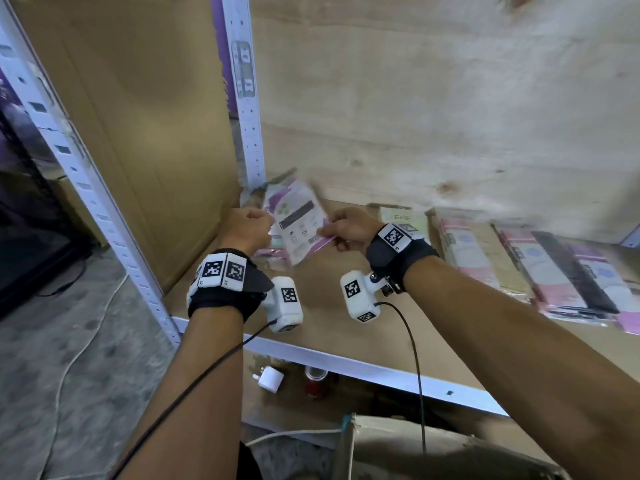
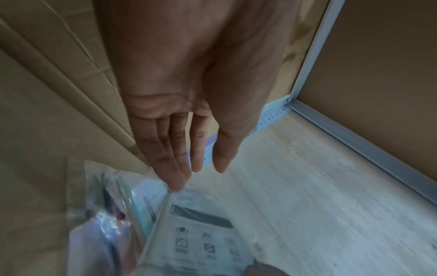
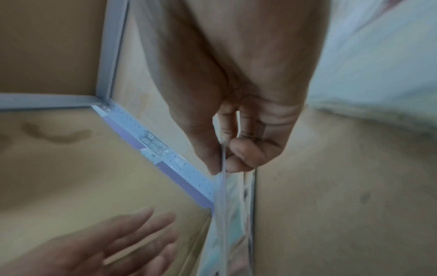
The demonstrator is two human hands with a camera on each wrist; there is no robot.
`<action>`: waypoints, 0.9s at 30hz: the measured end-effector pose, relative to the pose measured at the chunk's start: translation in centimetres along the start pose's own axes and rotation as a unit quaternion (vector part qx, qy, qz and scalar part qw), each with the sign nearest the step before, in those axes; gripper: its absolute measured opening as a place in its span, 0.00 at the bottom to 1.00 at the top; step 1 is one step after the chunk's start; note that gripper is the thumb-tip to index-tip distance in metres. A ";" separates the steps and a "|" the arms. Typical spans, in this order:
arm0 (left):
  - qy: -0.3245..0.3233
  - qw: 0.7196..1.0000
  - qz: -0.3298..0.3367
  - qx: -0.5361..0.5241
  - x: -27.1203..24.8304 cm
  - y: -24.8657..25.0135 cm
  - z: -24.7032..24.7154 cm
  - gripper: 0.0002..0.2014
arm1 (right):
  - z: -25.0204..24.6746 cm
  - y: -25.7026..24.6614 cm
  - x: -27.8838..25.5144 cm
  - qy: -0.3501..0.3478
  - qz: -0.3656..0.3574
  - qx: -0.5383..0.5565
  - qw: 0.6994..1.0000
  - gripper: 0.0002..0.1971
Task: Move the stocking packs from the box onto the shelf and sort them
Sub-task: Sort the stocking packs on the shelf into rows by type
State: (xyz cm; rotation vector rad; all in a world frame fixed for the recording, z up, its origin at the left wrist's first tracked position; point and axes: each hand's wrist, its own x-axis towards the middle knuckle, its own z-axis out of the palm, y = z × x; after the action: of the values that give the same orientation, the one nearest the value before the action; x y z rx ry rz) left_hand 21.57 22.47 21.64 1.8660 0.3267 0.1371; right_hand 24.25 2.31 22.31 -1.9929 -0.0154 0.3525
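A stocking pack (image 1: 300,224) in clear wrap, white with purple edges and a barcode, is held tilted above the left back corner of the shelf (image 1: 322,336). My right hand (image 1: 343,227) pinches its right edge between thumb and fingers (image 3: 246,151). My left hand (image 1: 251,226) is at the pack's left edge; in the left wrist view its fingers (image 2: 175,168) are straight and their tips touch the pack (image 2: 201,233). More packs (image 1: 273,253) lie under it in the corner. The cardboard box (image 1: 415,445) is below, at the bottom edge.
Rows of flat stocking packs (image 1: 485,252) (image 1: 571,275) lie along the shelf to the right. A white perforated post (image 1: 247,116) and a cardboard side panel (image 1: 138,133) close the left side. Below the shelf sit a white plug (image 1: 270,379) and a red jar (image 1: 315,381).
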 end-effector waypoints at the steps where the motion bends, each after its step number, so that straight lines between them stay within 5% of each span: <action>1: -0.024 0.999 -0.010 -0.033 -0.5 0.5 0.5 0.07 | -0.8 -0.1 -0.7 0.006 -0.015 0.027 0.999 0.04; 7: -0.210 0.957 -0.046 -0.196 -3.0 2.8 3.1 0.28 | -5.0 -1.0 -5.3 0.076 -0.158 -0.034 0.984 0.08; 14: -0.265 0.884 -0.043 -0.383 -4.4 5.0 5.9 0.46 | -8.6 0.4 -11.6 0.155 -0.307 -0.283 0.895 0.11; 16: -0.252 0.875 -0.042 -0.410 -4.8 5.0 6.6 0.37 | -9.5 1.3 -13.1 0.147 -0.306 -0.312 0.887 0.13; 19: -0.225 0.901 -0.030 -0.371 -5.5 4.9 8.2 0.08 | -10.9 2.9 -14.7 0.091 -0.251 -0.326 0.907 0.17; 25: -0.315 0.899 0.018 -0.305 -7.8 5.0 11.0 0.10 | -12.9 6.9 -15.6 0.174 -0.189 -0.191 0.947 0.20; 27: -0.325 0.903 0.034 -0.280 -8.4 5.1 11.9 0.12 | -13.3 8.0 -15.7 0.142 -0.159 -0.106 0.971 0.21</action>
State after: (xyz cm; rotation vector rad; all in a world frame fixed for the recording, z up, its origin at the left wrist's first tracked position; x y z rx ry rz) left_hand 17.42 7.73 23.31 1.2530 -0.2297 -0.3182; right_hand 11.43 -15.57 24.26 -2.1925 -0.1957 -0.1475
